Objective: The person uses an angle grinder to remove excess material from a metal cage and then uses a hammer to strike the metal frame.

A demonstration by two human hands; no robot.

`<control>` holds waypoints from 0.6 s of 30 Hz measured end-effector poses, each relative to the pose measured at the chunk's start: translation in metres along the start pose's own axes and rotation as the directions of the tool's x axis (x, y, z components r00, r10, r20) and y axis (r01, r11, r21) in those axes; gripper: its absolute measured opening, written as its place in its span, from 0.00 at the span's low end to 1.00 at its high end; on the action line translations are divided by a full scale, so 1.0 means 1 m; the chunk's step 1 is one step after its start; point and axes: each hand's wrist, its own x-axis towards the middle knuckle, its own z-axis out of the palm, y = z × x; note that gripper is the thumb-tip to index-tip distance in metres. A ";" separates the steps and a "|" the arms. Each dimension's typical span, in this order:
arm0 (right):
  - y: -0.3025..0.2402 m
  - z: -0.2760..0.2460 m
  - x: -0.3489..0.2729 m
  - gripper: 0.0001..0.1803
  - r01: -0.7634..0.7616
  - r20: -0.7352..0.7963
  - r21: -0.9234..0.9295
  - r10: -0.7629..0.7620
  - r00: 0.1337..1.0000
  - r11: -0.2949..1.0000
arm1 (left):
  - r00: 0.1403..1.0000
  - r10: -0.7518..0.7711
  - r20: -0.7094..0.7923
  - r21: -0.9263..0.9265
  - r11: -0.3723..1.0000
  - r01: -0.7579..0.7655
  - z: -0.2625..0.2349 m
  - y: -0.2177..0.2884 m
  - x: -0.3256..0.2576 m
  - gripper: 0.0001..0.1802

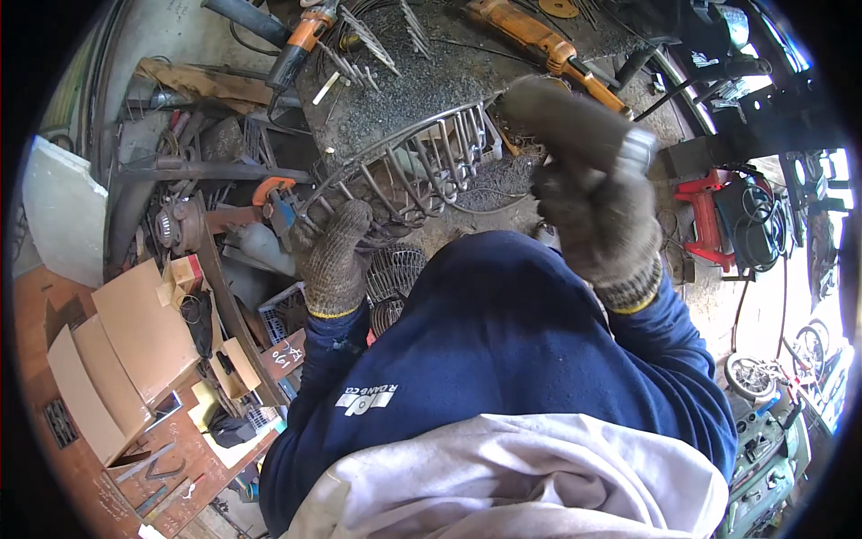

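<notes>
Both of my hands wear grey-brown knitted work gloves with yellow-edged cuffs. My left hand is closed on the near left end of a metal rack, a curved frame with several bent rods standing along it. The rack lies along the near edge of a dark worktop. My right hand is raised to the right of the rack, apart from it. It is closed around a hammer, whose thick dark head is smeared by motion and has a shiny end. The hammer's handle is hidden by the glove.
On the gritty dark worktop lie an orange angle grinder, a longer orange power tool and thin metal rods. Opened cardboard boxes stand at left. A red stand is at right.
</notes>
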 end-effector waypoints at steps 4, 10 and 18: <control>-0.013 0.008 0.006 0.14 -0.189 0.199 -0.299 0.255 0.946 0.935 | 0.999 -0.017 0.027 0.109 0.994 0.014 0.029 0.015 -0.004 0.15; 0.000 0.006 0.004 0.16 -0.152 0.104 -0.333 0.196 0.975 0.930 | 0.999 0.036 -0.032 0.405 0.914 -0.020 0.020 0.022 0.011 0.12; 0.010 0.016 0.005 0.19 0.086 -0.008 -0.114 -0.087 0.996 0.990 | 0.996 0.079 0.049 0.260 0.961 -0.089 0.016 0.015 0.006 0.08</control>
